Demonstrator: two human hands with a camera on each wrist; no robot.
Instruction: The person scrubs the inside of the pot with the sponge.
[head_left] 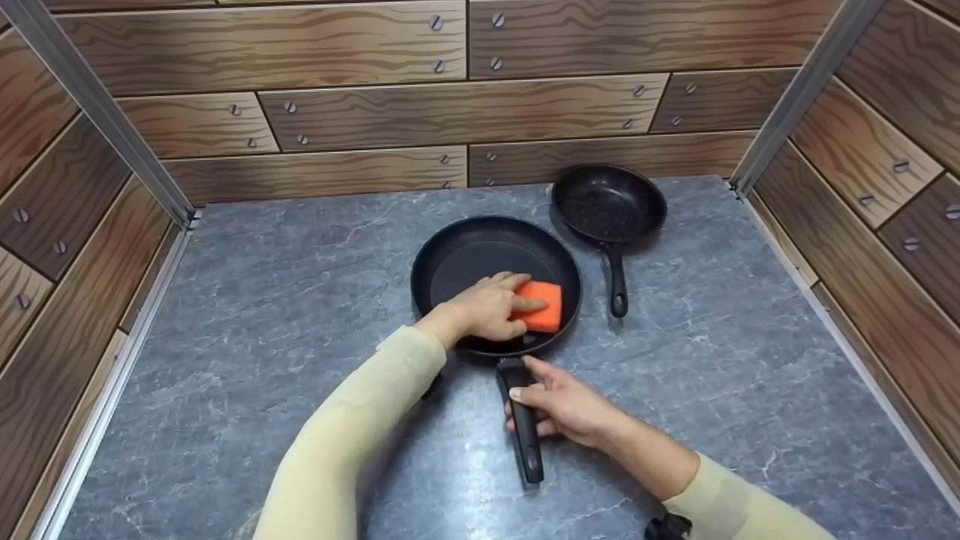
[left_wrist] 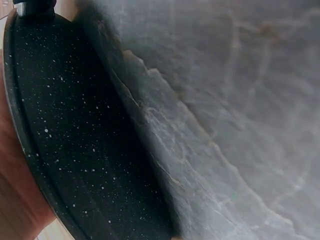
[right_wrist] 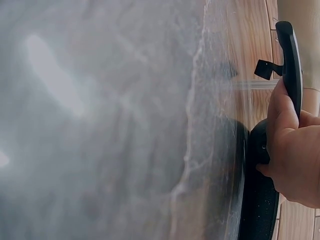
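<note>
1. Near the middle of the gray desk, one big black pan, open side up. Set close in front of the body, most likely for easy reach with both hands.
2. Inside that pan, toward the right side of its floor, one orange sponge. Partly covered from above by the left hand.
3. On the left hand, fingers spread over the sponge, with one laid nearly straight across the top and the thumb low at the near corner. Grasping the sponge from above, probably to keep it pushed down on the pan. Too hard to tell how strong the push.
4. In the right hand, the long black handle of the big pan. Thumb on top, fingertips peeking out on the far side, so grasping it all the way round. Held close to the pan, perhaps to stop any sliding or turning.
5. At the back right, one small black pan, also open side up, near the big one but not touching. Not held by either hand. Put there, maybe, to stay out of the way, with its short handle pointing back toward the body.
6. Behind the desk, a wall of wood-look planks. Over both arms, pale yellow sleeves.
</note>
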